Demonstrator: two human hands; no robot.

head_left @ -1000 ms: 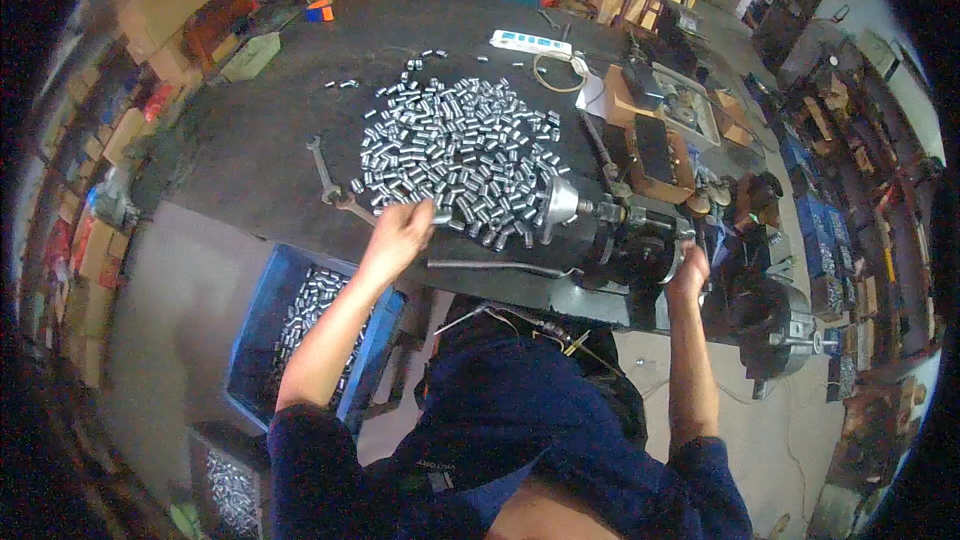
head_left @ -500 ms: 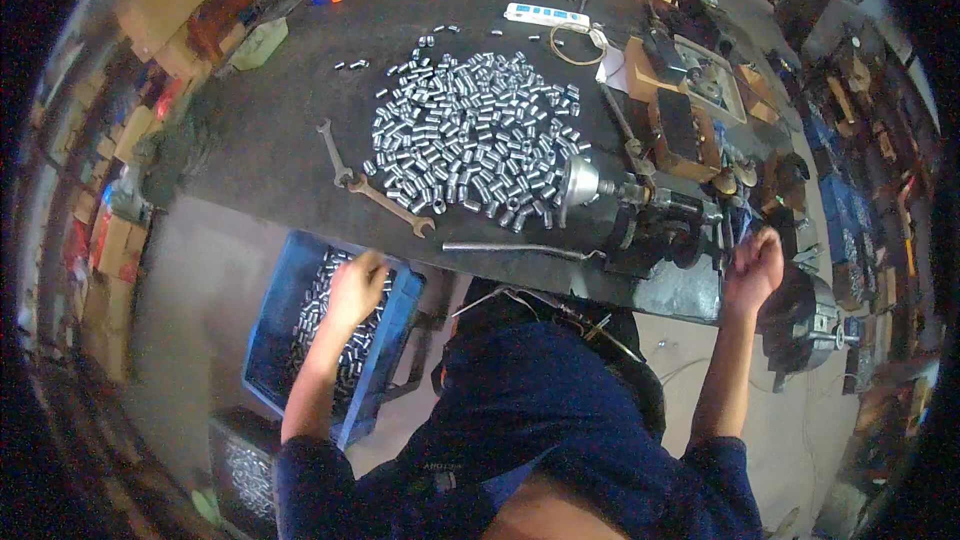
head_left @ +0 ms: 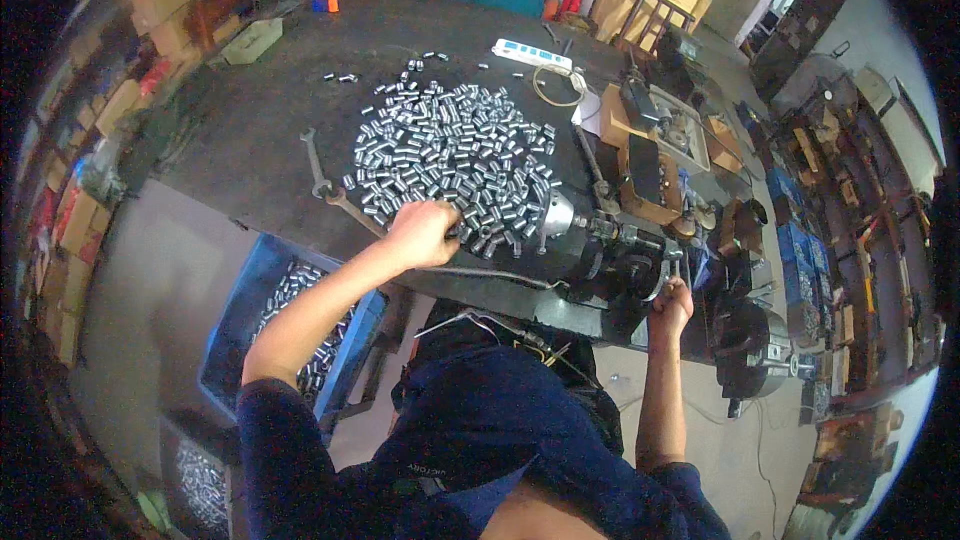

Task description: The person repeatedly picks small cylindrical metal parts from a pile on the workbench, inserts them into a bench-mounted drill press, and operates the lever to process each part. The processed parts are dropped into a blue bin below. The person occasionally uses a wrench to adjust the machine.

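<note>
A wide pile of short silver metal sleeves [head_left: 450, 140] covers the middle of the dark worktable. At the pile's near edge is my left hand [head_left: 425, 232], its fingers curled down among the sleeves; what they pinch is hidden. My right hand [head_left: 672, 305] is closed around a handle at the right end of a small bench machine [head_left: 630, 255]. A silver dome-shaped head [head_left: 557, 215] forms the machine's left end, close beside the pile. A metal rod [head_left: 500, 275] lies along the table's front edge, between my hands.
A blue crate [head_left: 225, 325] holding more sleeves stands below the table at left, under my left forearm. Two wrenches [head_left: 318, 168] lie left of the pile. Farther back are a white power strip [head_left: 532, 53] and a coiled cable. Cardboard boxes [head_left: 645, 180] stand behind the machine.
My left hand has moved from above the blue crate up to the pile's near edge. My right hand has come left and down onto the machine's handle. The view has shifted a little.
</note>
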